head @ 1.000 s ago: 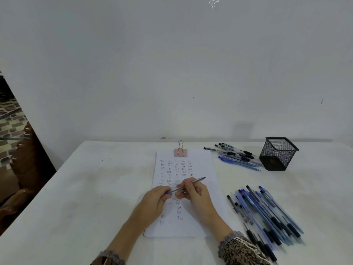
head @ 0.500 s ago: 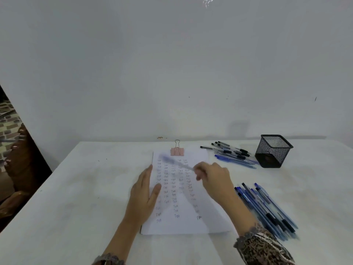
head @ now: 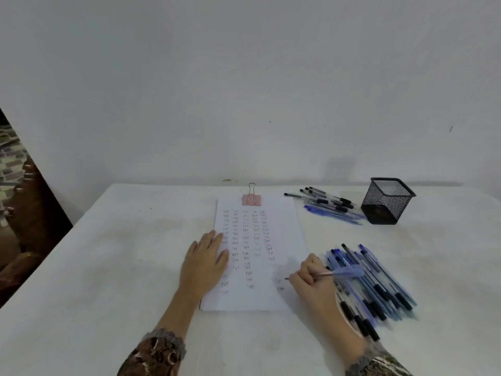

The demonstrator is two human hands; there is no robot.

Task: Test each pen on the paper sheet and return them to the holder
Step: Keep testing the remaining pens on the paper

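The right hand (head: 311,278) curls its fingers round a blue pen (head: 342,272), tip low on the right of the paper sheet (head: 282,229), so the flat, straight-fingered left hand (head: 206,256) should press the sheet down for a small, light mark.

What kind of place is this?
Probably a plain writing desk indoors: a white table against a bare white wall, a clipped white paper sheet full of scribbles, piles of blue and black pens, a black mesh holder.
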